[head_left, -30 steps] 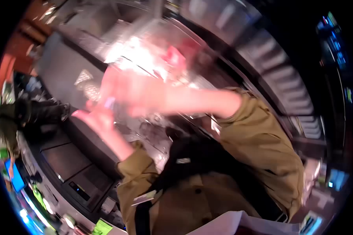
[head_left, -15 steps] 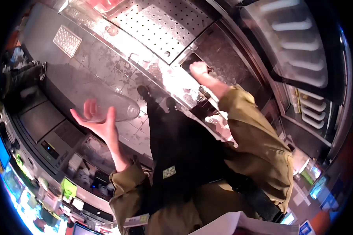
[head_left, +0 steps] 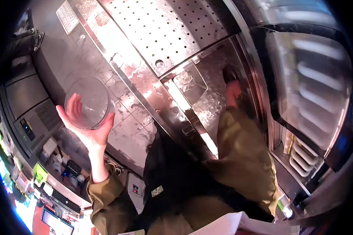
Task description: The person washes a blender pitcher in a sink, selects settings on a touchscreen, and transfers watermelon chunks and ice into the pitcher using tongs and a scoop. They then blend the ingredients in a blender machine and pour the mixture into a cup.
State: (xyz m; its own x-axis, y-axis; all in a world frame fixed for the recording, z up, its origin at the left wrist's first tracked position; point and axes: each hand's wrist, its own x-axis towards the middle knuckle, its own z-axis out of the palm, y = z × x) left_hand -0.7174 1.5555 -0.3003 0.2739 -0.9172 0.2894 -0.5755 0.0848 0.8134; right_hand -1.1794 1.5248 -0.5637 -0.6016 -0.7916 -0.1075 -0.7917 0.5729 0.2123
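Observation:
My left hand [head_left: 91, 131] is wrapped round a large clear cup [head_left: 91, 102], its round mouth facing up toward me. The cup looks empty and is held over the floor, left of the steel counter. My right hand [head_left: 233, 94] is at the dark handle recess [head_left: 230, 73] of a steel sliding lid [head_left: 249, 84]; its fingers are partly hidden and seem closed on that edge. Beside it, an ice bin [head_left: 208, 135] lies uncovered, with loose ice [head_left: 210, 109] inside. A clear, square-edged container [head_left: 190, 84] sits in the bin's far corner.
A perforated steel drain board [head_left: 172, 27] adjoins the bin. To the right stands a dark-framed glass door [head_left: 310, 86] with pale rounded bars behind it. Grey cabinets [head_left: 25, 98] line the left side, and a person's shoe [head_left: 38, 39] shows on the floor.
My right hand has moved right along with the lid's dark recess, uncovering ice. My left hand has turned the cup from lying sideways to mouth-up. My view has shifted toward the counter.

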